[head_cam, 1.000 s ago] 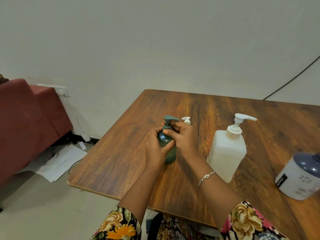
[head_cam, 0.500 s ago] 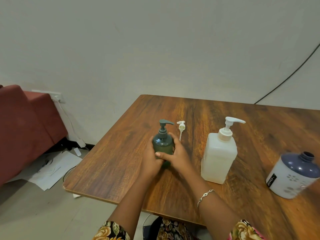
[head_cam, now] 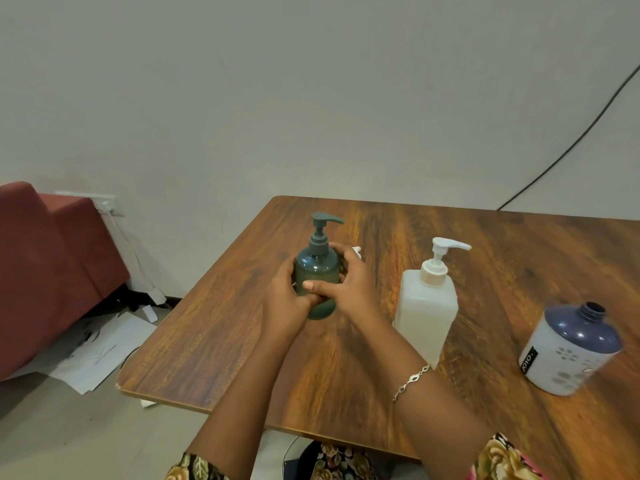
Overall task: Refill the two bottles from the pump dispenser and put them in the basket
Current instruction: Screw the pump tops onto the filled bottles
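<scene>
- I'm gripping the green bottle [head_cam: 317, 271] with both hands. My left hand [head_cam: 287, 299] is wrapping round its left side, and my right hand [head_cam: 349, 289] is curling round the right with the thumb lying across the front.
- The bottle is standing upright on the bench [head_cam: 242, 323], over toward the left side, with its pump cap on. The big white pump dispenser [head_cam: 426, 306] is sitting near it on the right.
- My guess is this one's about ready to go. I'm planning to hold the body, not the pump head, and lift straight up in case the cap isn't fully tight.
- The blue-and-white bottle [head_cam: 568, 348] is sitting well off to the right with its neck open and no cap, so I reckon it's waiting its turn.
- A small loose white pump [head_cam: 356, 251] is peeking out just behind my right hand, and it looks easy to knock.
- Room-wise, the bench's left edge is running close to my left hand, with papers [head_cam: 100, 355] lying on the floor below. There's more open wood on the far side.
- I'm not seeing the basket anywhere, so I can't tell which way I'll be carrying the bottle.
</scene>
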